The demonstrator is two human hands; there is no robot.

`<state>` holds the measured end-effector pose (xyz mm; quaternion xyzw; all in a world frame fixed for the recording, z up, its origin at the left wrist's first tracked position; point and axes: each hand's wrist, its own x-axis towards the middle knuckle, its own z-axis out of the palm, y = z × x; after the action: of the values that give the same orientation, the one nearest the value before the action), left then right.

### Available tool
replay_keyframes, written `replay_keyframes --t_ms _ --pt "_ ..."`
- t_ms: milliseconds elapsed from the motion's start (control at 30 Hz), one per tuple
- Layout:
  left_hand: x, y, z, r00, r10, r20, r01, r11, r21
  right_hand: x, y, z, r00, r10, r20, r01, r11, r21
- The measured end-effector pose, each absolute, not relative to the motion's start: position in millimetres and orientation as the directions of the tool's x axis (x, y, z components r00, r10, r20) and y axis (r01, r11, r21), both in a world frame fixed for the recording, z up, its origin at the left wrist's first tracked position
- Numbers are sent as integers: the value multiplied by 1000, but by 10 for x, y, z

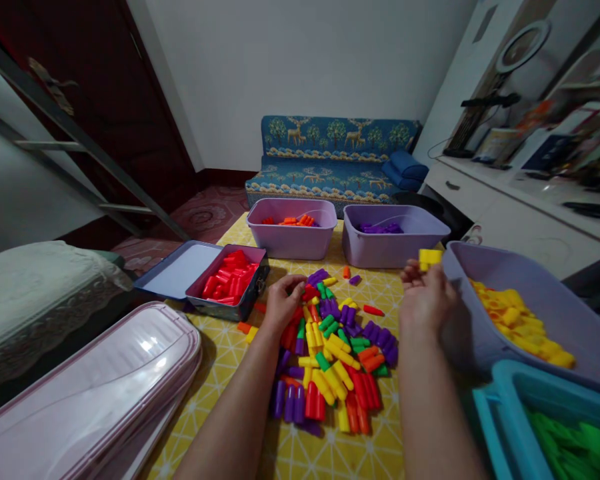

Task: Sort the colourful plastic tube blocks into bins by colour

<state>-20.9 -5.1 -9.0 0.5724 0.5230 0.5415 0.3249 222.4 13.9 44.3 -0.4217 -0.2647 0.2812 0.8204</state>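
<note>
A pile of plastic toy building blocks [330, 373] in red, yellow, purple, green and orange lies between my forearms. My left hand [285, 303] reaches to the pile's far left side, fingers bent and drawn together beside a red block [310, 293]. Whatever those fingertips may hold is hidden. Raised to the right of the pile, my right hand [427, 300] grips a yellow block [431, 258] at its fingertips. This hand is just left of a lilac bin [460, 293] with yellow blocks [523, 327] inside.
Two lilac bins at the back hold orange blocks [300, 221] and purple blocks [381, 228]. At left, an open-lidded case [230, 312] contains red blocks; stacked pink lids [95, 387] lie nearer. A teal bin [505, 400] with green blocks is front right. Patterned yellow cloth [220, 373] covers the table.
</note>
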Motion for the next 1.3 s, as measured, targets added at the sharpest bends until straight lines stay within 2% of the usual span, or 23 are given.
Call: replay_keyframes --t_ms 67,167,300,433,500,567,633,700,800,967,1100,1200,1300 --pt "-204 -48 -95 -134 949 287 274 -243 931 2373 150 486 767 623 153 -340 597 -726" --pt "-202 -50 -97 -141 943 300 301 -248 921 2499 131 509 798 569 200 -318 680 -661" --pt "-213 -45 -107 -129 943 308 330 -252 910 2473 59 586 786 577 222 -284 656 -699" --pt "-226 -43 -113 -103 915 391 491 -295 820 2279 59 558 675 722 154 -281 444 -851" --pt "-226 -51 -113 -54 911 408 599 -297 743 2163 105 410 550 821 151 -129 262 -956" --pt "-221 -65 -115 -8 926 377 684 -270 678 2063 153 199 396 904 157 118 120 -986" --pt "-211 -82 -118 15 940 341 737 -241 632 1985 178 -3 255 946 201 383 91 -919" --pt "-203 -95 -119 37 946 323 757 -237 609 1927 170 -126 157 959 237 612 94 -786" --pt "-220 -100 -90 86 952 295 743 -258 617 1872 119 -112 65 979 194 779 72 -623" --pt "-428 -122 91 179 971 161 720 -241 651 1919 26 139 -42 998 46 859 60 -509" --pt "-608 -208 250 281 958 57 757 -258 600 1987 -32 231 -138 990 -17 890 117 -441" --pt "-587 -265 291 355 935 11 788 -306 535 1942 -61 219 -214 976 -36 856 170 -487" --pt "-473 -274 263 372 928 10 783 -319 535 1828 -66 158 -300 953 -44 734 201 -649"
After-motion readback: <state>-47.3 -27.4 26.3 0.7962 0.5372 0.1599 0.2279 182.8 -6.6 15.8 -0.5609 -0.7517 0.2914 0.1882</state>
